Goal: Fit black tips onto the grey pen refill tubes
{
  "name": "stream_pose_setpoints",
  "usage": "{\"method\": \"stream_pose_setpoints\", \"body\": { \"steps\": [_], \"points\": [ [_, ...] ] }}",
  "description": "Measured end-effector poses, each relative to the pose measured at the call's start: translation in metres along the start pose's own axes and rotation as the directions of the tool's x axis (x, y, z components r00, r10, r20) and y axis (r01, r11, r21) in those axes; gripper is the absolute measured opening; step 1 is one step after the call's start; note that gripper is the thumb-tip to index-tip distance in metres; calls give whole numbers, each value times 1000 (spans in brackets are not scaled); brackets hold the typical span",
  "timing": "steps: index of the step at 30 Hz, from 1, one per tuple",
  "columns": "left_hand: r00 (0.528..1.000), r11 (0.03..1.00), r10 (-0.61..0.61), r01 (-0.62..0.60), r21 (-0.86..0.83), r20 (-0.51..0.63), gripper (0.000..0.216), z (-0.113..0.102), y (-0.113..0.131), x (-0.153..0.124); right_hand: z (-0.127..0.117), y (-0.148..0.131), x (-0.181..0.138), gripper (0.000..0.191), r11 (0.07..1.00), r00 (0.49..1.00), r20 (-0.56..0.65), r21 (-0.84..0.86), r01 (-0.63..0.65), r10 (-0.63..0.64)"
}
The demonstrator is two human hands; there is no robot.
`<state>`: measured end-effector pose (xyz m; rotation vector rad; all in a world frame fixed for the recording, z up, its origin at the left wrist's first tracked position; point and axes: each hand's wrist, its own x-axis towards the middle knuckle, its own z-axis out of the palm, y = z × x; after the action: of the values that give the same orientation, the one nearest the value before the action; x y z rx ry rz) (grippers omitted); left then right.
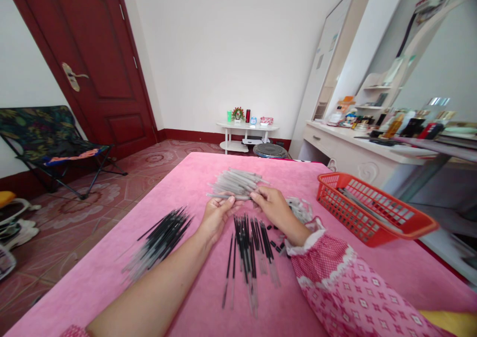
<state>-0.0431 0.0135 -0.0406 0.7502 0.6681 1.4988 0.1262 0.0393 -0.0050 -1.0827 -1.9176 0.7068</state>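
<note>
Between thumb and fingers, my left hand [220,215] grips a thin grey pen-like tube [216,196] that points out to the left. My right hand [274,208] is closed in a pinch at the right end of this tube; the fingertips hide the exact contact. Just beyond both hands lies a pile of translucent grey tubes [236,180]. Black-and-clear sticks, like pen refills [246,247], are spread nearer to me below the hands. A thicker heap of similar black-and-clear sticks [164,240] lies left of my left forearm. Small black plugs [276,246] are scattered under my right wrist.
A pink cloth [201,307] covers the table. On its right side stands an orange-red plastic basket [372,208] with long grey pieces inside. Clear small parts [300,208] lie beside my right wrist. A folding chair [55,143] and a dresser [357,148] stand beyond.
</note>
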Motion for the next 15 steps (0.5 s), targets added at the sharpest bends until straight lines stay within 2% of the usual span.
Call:
{"method": "stream_pose_setpoints", "body": {
  "steps": [3, 7, 11, 15],
  "points": [
    [1000, 1000, -3, 3, 2, -6, 28, 0, 0, 0, 1, 0, -1, 34, 999, 1000, 7, -32, -11, 11],
    [1000, 1000, -1, 1, 2, -5, 27, -1, 0, 0, 3, -1, -3, 22, 998, 999, -5, -41, 36, -37],
    [1000, 1000, -1, 1, 14, 13, 25, -1, 0, 0, 3, -1, -4, 38, 999, 999, 34, -54, 8, -6],
    [1000, 1000, 5, -6, 16, 12, 25, -2, 0, 0, 3, -1, -3, 19, 998, 998, -21, -48, 50, -51]
  ]
}}
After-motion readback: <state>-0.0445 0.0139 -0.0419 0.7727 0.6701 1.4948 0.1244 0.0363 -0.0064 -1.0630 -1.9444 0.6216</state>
